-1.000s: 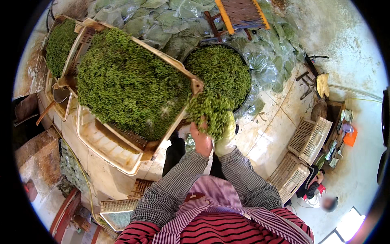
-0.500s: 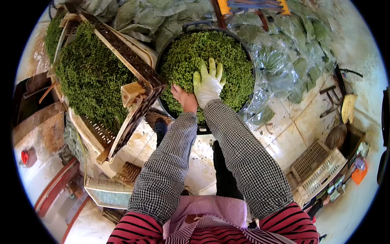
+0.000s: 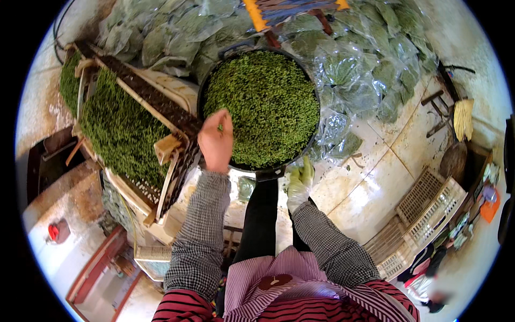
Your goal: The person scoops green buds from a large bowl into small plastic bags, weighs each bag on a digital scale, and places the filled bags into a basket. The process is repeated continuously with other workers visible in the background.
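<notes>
A round black tub (image 3: 317, 110) is heaped with small round green berries (image 3: 260, 104) that look like green peppercorns. Bare and closed, my left hand (image 3: 216, 145) is over the tub's left rim, thumb and fingertips pinched together. A speck of green shows at the pinch; whether it is held or lies behind is unclear. My right hand (image 3: 300, 182), in a pale translucent glove with green-stained fingers, hangs just outside the tub's lower right rim. Its fingers are extended and slightly apart, with nothing visible in them.
Left of the tub stands a tilted pale crate (image 3: 145, 99) piled with green berries (image 3: 120, 131). Filled clear plastic bags (image 3: 343, 70) spread behind and right. An orange-framed stool (image 3: 257, 15) stands at the back. Pale slatted crates (image 3: 424, 214) sit at the right on the tiled floor (image 3: 365, 188).
Both hands have left the berries. My left hand rose leftward to the rim and pinched; my right hand drew back outside the tub. The berry surface is now flatter, and the view has shifted.
</notes>
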`<state>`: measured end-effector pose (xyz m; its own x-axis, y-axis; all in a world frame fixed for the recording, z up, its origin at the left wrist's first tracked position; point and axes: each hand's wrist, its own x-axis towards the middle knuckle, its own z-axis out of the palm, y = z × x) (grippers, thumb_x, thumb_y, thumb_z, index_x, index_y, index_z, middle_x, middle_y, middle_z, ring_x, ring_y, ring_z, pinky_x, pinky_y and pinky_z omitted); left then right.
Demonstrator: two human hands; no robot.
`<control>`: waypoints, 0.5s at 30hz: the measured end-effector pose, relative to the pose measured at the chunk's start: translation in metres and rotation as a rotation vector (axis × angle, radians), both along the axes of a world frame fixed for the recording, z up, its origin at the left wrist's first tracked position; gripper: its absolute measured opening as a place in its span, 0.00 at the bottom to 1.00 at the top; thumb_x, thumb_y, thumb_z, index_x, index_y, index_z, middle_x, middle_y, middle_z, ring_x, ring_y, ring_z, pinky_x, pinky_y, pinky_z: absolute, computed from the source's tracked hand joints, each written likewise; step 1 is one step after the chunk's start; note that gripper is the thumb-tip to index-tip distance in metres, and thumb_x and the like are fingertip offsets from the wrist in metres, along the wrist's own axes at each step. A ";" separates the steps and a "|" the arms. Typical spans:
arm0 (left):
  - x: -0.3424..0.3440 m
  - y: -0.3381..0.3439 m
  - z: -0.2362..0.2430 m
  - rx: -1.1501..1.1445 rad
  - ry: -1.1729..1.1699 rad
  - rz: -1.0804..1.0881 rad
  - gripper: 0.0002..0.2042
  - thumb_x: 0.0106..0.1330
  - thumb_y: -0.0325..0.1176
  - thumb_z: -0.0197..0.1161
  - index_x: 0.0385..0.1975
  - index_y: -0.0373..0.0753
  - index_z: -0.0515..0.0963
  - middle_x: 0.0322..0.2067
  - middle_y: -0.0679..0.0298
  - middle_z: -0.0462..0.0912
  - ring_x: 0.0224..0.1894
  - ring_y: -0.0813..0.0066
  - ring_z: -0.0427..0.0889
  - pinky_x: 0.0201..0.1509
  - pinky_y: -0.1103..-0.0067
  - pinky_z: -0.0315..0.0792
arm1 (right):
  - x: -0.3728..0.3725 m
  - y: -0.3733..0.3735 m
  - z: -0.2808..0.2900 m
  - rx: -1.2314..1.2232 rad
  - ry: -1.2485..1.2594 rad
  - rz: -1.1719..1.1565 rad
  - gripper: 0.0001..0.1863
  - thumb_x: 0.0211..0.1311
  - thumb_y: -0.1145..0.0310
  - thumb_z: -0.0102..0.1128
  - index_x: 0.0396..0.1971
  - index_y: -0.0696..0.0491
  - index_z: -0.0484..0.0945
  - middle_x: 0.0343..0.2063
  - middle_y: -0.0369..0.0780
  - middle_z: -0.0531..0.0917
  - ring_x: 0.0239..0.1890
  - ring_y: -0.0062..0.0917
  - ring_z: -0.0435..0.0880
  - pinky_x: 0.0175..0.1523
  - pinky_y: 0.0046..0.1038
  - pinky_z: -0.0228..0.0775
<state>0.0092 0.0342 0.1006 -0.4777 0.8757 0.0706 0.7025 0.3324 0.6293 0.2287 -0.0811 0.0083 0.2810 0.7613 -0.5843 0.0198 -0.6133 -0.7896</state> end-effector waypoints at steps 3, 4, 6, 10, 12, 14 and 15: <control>-0.035 0.082 -0.018 -0.091 -0.031 -0.091 0.14 0.66 0.35 0.58 0.47 0.34 0.76 0.41 0.54 0.80 0.37 0.60 0.82 0.41 0.72 0.74 | 0.002 -0.062 -0.082 -0.382 0.107 -0.298 0.35 0.61 0.66 0.59 0.68 0.48 0.55 0.59 0.41 0.67 0.54 0.29 0.69 0.56 0.30 0.64; -0.056 0.106 -0.043 -0.046 0.029 -0.153 0.17 0.67 0.37 0.57 0.50 0.34 0.75 0.45 0.53 0.79 0.42 0.59 0.80 0.45 0.70 0.74 | -0.007 -0.061 -0.086 -0.580 0.181 -0.362 0.37 0.63 0.62 0.58 0.69 0.46 0.51 0.60 0.38 0.68 0.49 0.26 0.72 0.55 0.32 0.63; -0.070 0.160 -0.085 -0.102 0.057 -0.174 0.23 0.68 0.42 0.55 0.58 0.37 0.68 0.54 0.50 0.72 0.53 0.56 0.74 0.54 0.68 0.70 | -0.022 -0.043 -0.080 -0.825 0.317 -0.415 0.37 0.60 0.53 0.60 0.67 0.40 0.55 0.52 0.35 0.74 0.49 0.27 0.73 0.54 0.41 0.63; -0.119 0.203 -0.160 -0.331 0.092 -0.345 0.27 0.69 0.51 0.48 0.61 0.39 0.65 0.57 0.47 0.69 0.59 0.50 0.69 0.59 0.64 0.67 | -0.056 -0.050 -0.111 -0.690 0.397 -0.637 0.15 0.68 0.57 0.53 0.50 0.45 0.73 0.36 0.35 0.78 0.40 0.28 0.75 0.52 0.36 0.65; -0.140 0.218 -0.188 -0.166 0.303 -0.601 0.19 0.67 0.46 0.52 0.49 0.38 0.75 0.41 0.47 0.79 0.45 0.45 0.76 0.49 0.62 0.70 | -0.064 -0.030 -0.097 -0.605 0.231 -0.561 0.24 0.67 0.57 0.54 0.56 0.56 0.68 0.46 0.41 0.77 0.44 0.29 0.73 0.54 0.29 0.65; -0.125 0.226 -0.196 -0.354 0.374 -0.549 0.23 0.68 0.50 0.51 0.53 0.38 0.73 0.48 0.47 0.78 0.51 0.49 0.75 0.54 0.65 0.69 | -0.066 -0.034 -0.105 -0.547 0.208 -0.737 0.22 0.68 0.63 0.52 0.59 0.57 0.67 0.54 0.44 0.74 0.53 0.31 0.72 0.60 0.29 0.61; -0.148 0.230 -0.199 -0.493 0.342 -0.501 0.28 0.69 0.53 0.50 0.56 0.34 0.71 0.54 0.47 0.74 0.57 0.52 0.72 0.60 0.68 0.65 | -0.072 -0.039 -0.111 -0.586 0.176 -0.727 0.24 0.68 0.64 0.51 0.62 0.55 0.64 0.60 0.44 0.70 0.60 0.30 0.68 0.64 0.27 0.57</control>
